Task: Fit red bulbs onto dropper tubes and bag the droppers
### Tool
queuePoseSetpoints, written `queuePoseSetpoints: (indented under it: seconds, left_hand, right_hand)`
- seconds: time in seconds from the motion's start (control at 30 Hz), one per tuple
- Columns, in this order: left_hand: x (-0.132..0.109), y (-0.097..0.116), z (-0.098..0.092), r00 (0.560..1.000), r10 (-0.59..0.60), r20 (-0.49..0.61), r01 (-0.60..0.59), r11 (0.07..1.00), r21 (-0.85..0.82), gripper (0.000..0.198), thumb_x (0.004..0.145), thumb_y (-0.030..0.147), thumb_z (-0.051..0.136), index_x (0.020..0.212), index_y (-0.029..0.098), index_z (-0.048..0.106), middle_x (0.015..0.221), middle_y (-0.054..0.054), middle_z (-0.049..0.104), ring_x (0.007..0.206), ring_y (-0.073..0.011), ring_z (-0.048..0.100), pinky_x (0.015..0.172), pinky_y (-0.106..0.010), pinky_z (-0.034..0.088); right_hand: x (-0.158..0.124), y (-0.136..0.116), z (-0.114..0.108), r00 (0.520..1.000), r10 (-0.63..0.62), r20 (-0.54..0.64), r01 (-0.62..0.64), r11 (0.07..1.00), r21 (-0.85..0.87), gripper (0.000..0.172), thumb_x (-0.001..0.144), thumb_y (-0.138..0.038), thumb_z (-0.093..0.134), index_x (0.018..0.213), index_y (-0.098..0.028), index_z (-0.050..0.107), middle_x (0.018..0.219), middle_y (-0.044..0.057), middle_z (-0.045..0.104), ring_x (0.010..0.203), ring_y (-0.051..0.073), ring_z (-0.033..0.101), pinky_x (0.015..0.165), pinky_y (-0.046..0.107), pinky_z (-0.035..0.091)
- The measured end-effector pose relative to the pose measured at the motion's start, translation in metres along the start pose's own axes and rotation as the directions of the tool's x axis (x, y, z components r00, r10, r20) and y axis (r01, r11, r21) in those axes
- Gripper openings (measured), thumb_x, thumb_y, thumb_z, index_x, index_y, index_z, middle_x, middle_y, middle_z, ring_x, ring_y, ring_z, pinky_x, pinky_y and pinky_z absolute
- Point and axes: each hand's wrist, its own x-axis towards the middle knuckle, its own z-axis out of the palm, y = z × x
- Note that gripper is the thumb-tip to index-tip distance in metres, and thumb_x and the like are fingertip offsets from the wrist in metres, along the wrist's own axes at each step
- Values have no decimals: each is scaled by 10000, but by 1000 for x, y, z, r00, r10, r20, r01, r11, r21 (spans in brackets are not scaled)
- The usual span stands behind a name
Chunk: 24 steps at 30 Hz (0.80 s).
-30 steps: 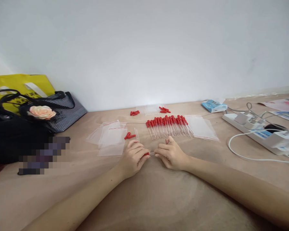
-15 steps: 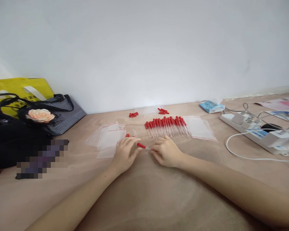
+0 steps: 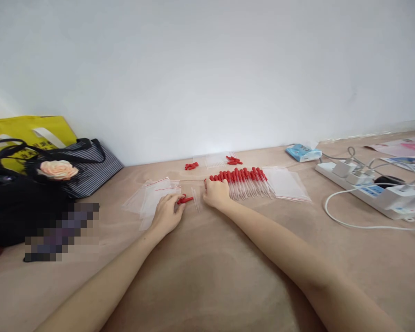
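My left hand is curled over small red rubber bulbs, with its fingertips pinching at one of them; the exact grip is partly hidden. Just right of it lie a few thin clear dropper tubes. At the left end of a row of red-topped droppers, my right hand is closed around a dropper, mostly covered by the fingers, with a bit of red showing past them. The row's droppers lie side by side, bulbs pointing away from me and clear stems toward me.
Clear zip bags lie left and right of the row. Farther back are two small piles of red bulbs and a bag of tubes. A power strip with cables, tissues and a striped bag flank them.
My right hand has carried the assembled dropper up and left to the end of the row. My left hand has let go of its bulb end and moved left to the loose bulbs.
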Motion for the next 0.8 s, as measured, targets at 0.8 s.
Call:
queuePoseSetpoints:
  seconds: [0.8]
  left_hand:
    - [11, 16, 3, 986, 41, 159, 7, 958, -287, 234, 737, 167, 478, 932, 156, 606, 921, -66, 644, 751, -158, 620, 699, -322, 522]
  right_hand:
    - [-23, -4, -25, 979, 116, 167, -121, 992, 21, 283, 740, -354, 478, 846, -122, 600, 892, 139, 640, 848, 246, 585, 778, 384, 317]
